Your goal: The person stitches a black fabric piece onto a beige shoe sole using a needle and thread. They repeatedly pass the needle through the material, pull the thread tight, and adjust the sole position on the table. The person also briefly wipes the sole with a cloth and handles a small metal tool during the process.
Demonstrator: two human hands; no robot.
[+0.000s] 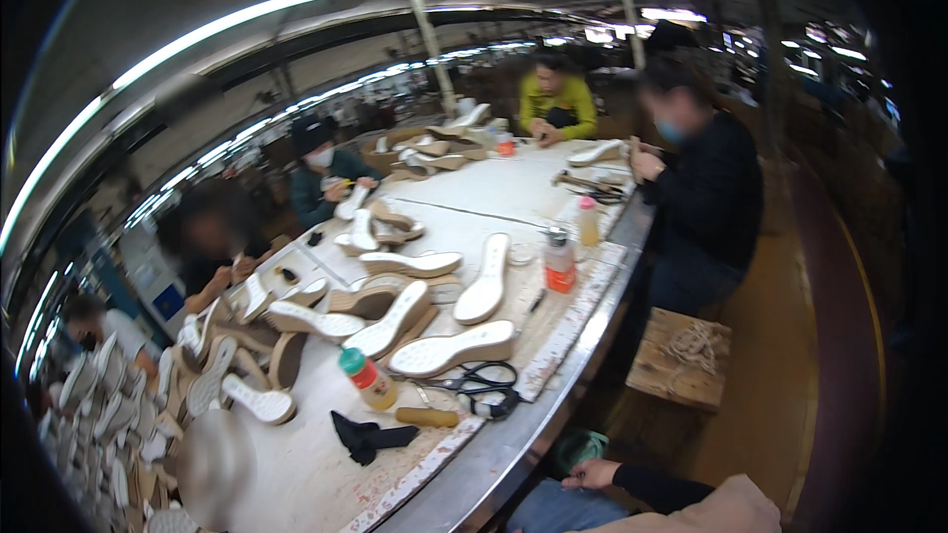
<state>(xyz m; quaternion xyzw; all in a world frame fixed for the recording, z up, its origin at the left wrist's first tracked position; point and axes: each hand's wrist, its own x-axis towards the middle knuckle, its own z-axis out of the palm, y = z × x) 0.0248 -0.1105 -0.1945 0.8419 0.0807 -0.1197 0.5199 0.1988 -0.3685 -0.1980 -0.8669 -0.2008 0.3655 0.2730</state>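
A green container (594,445), contents unclear, sits at lower centre-right beside the right hand (592,475), whose grip I cannot tell, while leftward a green-capped squeeze bottle (368,379) of yellowish liquid stands between white-topped wedge soles (393,323) and black cloth (365,437).

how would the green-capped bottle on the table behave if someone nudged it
The green-capped bottle would probably tip if nudged high up, being taller than wide. Once down, its round body might roll. It may feel bottom-heavy if the yellowish part below its red band is liquid.
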